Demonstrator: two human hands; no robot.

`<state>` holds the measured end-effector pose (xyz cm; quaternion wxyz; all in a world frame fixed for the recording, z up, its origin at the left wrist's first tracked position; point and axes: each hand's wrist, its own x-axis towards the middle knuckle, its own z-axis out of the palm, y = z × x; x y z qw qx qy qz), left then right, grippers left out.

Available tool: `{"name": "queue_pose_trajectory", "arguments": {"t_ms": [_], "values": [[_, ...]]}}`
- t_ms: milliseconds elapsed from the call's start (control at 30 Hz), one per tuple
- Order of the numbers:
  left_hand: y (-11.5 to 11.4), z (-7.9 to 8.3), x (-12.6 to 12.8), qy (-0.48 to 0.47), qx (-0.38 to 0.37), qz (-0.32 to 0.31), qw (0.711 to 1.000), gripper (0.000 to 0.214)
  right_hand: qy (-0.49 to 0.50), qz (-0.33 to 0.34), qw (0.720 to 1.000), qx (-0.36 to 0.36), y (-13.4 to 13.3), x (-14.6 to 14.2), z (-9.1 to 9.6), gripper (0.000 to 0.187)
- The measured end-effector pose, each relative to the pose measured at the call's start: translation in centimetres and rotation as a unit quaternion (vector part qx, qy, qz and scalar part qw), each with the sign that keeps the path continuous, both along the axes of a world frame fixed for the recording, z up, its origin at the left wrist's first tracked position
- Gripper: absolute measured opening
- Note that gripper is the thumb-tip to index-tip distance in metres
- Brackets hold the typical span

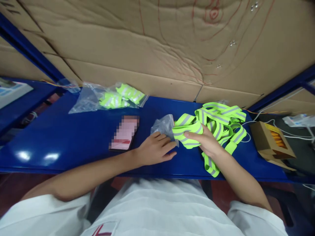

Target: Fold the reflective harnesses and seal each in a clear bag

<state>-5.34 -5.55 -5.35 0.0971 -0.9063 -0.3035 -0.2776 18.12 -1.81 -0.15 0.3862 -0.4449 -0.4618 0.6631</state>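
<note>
The right hand (206, 141) grips a folded reflective strap (187, 132), neon yellow with a grey stripe, its thumb laid across the top of the bundle and its fingers curled beneath. The bundle sits just above the blue table (61, 137), near the table's middle and right of the left hand. The left hand (156, 148) lies flat and palm down, fingers stretched out loosely, with its fingertips pressing the near edge of a small clear plastic bag (163, 125). The bag's mouth faces the folded strap, and the two touch or nearly touch; which one cannot be told. Behind the right hand, a loose heap of the same straps (221, 119) is spread over the table, and one strap end hangs over the near edge under the right wrist. Further left, near the cardboard wall (147, 42), lie filled bags of straps (115, 97). A flat pinkish item (124, 132), blurred out, rests beside the left hand. At the far right, an open cardboard box (264, 139) holds orange pieces, and white cables (291, 134) run past it.
</note>
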Motion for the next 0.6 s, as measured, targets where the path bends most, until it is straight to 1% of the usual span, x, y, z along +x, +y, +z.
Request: {"name": "queue_pose_trajectory", "arguments": {"t_ms": [67, 133, 200, 233, 267, 300, 367, 400, 467, 533, 600], "values": [[0.4, -0.6, 0.0, 0.016, 0.057, -0.045, 0.997, 0.026, -0.013, -0.022, 0.999, 0.019, 0.4, 0.0, -0.2, 0.057], [1.0, -0.5, -0.6, 0.004, 0.082, -0.059, 0.995, 0.024, -0.032, -0.041, 0.998, 0.029, 1.0, 0.2, -0.5, 0.056], [1.7, 0.0, -1.4, -0.048, 0.089, -0.035, 0.994, 0.022, -0.044, -0.045, 0.997, 0.032, 1.4, 0.4, -0.9, 0.057], [2.0, 0.2, -1.8, -0.076, 0.084, -0.014, 0.994, 0.027, -0.047, -0.042, 0.998, 0.030, 1.5, 0.4, -1.0, 0.058], [2.4, 0.4, -2.1, -0.098, 0.068, 0.010, 0.993, 0.039, -0.050, -0.034, 0.998, 0.028, 1.5, 0.4, -1.1, 0.059], [2.7, 0.5, -2.4, -0.108, 0.044, 0.031, 0.993, 0.056, -0.052, -0.025, 0.998, 0.025, 1.4, 0.4, -1.2, 0.060], [3.3, 0.4, -2.9, -0.092, -0.008, 0.057, 0.994, 0.090, -0.060, 0.002, 0.998, 0.023, 1.0, 0.1, -1.3, 0.062], [3.5, 0.3, -3.0, -0.075, -0.028, 0.058, 0.995, 0.102, -0.065, 0.018, 0.997, 0.024, 0.8, 0.0, -1.3, 0.061], [3.6, 0.2, -3.1, -0.048, -0.053, 0.054, 0.996, 0.111, -0.079, 0.054, 0.995, 0.038, 0.4, -0.1, -1.4, 0.060], [3.2, 0.3, -2.9, -0.051, -0.076, 0.054, 0.994, 0.112, -0.096, 0.081, 0.990, 0.064, 0.2, 0.3, -1.2, 0.060], [2.5, 0.6, -2.7, -0.068, -0.109, 0.058, 0.990, 0.115, -0.096, 0.080, 0.988, 0.088, 0.1, 1.3, -0.6, 0.066]]}}
